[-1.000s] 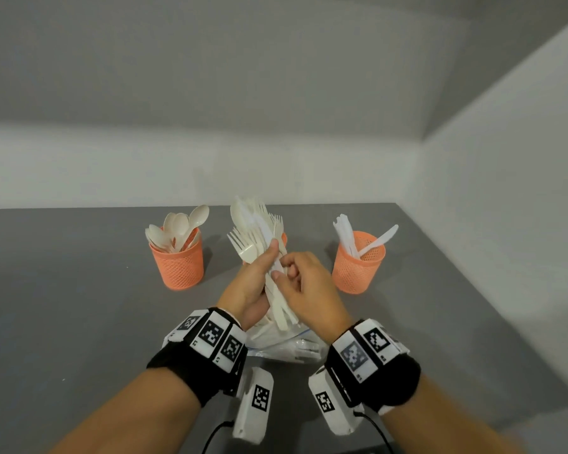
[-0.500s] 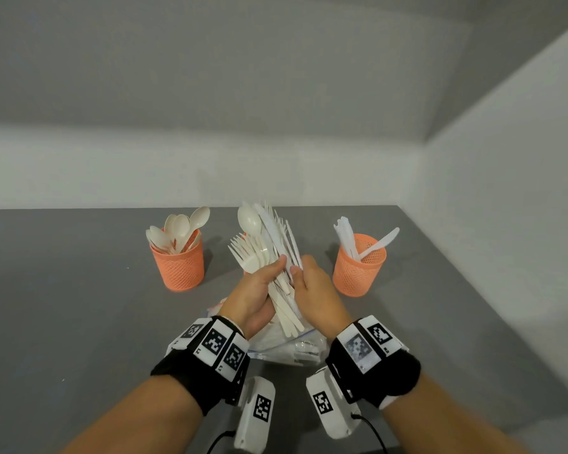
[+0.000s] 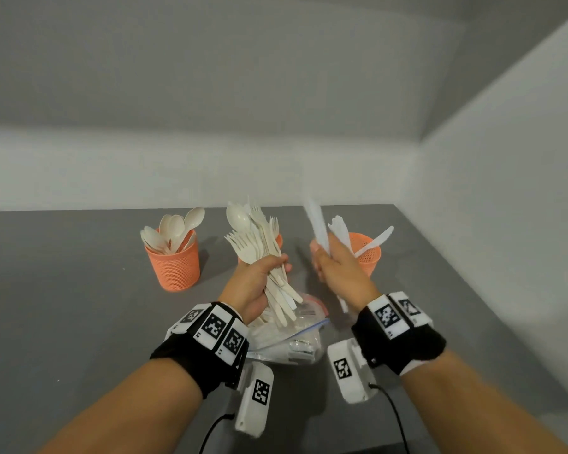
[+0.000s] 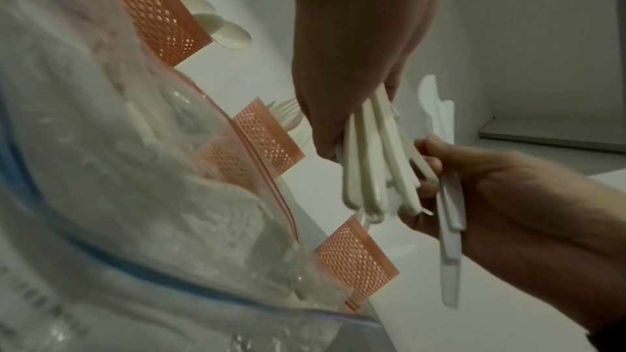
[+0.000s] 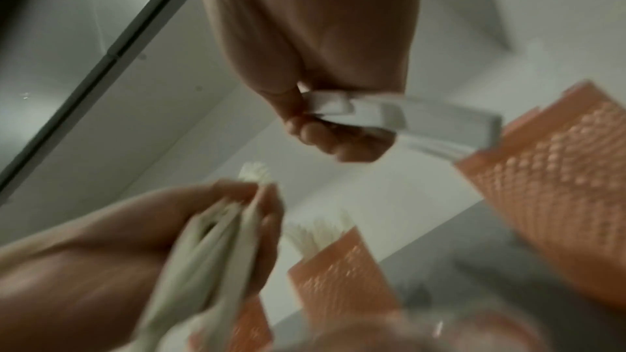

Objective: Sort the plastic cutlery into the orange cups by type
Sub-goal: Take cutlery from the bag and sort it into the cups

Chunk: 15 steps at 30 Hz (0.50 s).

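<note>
Right hand fingers grip 2 knives; lower them handle-first into the right cup while left hand clamps the bundle.

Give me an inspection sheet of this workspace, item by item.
Surface: grey table, against pale walls.
Job's things: three orange cups; left cup holds spoons, middle cup forks, right cup knives.
Clutter: clear bag lying between the wrists, with white items inside.
Grippers: left hand grips a mixed bundle of forks and spoons; right hand holds blurred knives upright, near the right cup.
Cables: black cable from the right wrist camera, another from the left.
Surroundings: nothing seen but bare walls.
</note>
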### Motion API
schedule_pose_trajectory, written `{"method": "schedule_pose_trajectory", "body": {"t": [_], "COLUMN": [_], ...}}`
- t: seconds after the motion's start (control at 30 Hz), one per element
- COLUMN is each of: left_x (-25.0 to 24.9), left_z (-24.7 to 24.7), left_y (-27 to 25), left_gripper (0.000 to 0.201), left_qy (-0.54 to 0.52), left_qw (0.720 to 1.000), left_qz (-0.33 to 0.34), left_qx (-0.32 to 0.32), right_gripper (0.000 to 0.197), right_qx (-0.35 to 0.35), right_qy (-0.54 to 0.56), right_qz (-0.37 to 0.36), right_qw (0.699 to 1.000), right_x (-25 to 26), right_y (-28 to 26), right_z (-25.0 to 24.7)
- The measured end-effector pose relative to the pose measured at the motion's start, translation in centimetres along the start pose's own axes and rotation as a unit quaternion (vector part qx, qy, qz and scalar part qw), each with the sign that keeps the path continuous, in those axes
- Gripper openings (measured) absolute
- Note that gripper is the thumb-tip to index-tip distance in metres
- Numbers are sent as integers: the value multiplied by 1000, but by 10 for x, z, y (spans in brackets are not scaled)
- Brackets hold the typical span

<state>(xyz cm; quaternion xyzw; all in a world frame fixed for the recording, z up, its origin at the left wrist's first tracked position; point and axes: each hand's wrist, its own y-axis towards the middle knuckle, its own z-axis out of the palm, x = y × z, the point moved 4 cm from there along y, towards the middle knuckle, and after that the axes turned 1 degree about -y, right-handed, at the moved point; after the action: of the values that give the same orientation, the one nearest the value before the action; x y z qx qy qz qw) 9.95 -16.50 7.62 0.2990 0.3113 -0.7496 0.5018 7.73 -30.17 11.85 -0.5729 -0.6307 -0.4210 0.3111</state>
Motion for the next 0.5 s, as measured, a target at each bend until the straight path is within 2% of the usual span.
{"method": "schedule_pose_trajectory", "body": {"t": [0.1, 0.2, 0.27, 0.37, 0.43, 0.5], "left_x": [-5, -8, -8, -8, -7, -7], "left_z": [1, 6, 8, 6, 4, 3], "left_y": [0, -2, -4, -3, -1, 0], "left_gripper": [50, 47, 49, 41, 39, 39], "left_qy": [8, 16, 32, 59, 63, 64], "left_qw": [1000, 1000, 999, 998, 998, 998], "left_qz": [-10, -14, -14, -2, 2, 3], "left_qx": [-3, 20, 26, 33, 30, 25], "right_gripper": [19, 18, 17, 24, 32, 38], "right_qx": [-91, -145, -150, -125, -111, -122], "right_qy": [-11, 25, 50, 17, -10, -48], "right_qz": [-19, -25, 8, 81, 97, 79], "right_qw": [996, 989, 987, 989, 989, 988], "right_x": [2, -9, -28, -63, -73, -69], "right_y": [27, 54, 63, 72, 74, 74], "right_z": [-45, -71, -73, -66, -64, -65]}}
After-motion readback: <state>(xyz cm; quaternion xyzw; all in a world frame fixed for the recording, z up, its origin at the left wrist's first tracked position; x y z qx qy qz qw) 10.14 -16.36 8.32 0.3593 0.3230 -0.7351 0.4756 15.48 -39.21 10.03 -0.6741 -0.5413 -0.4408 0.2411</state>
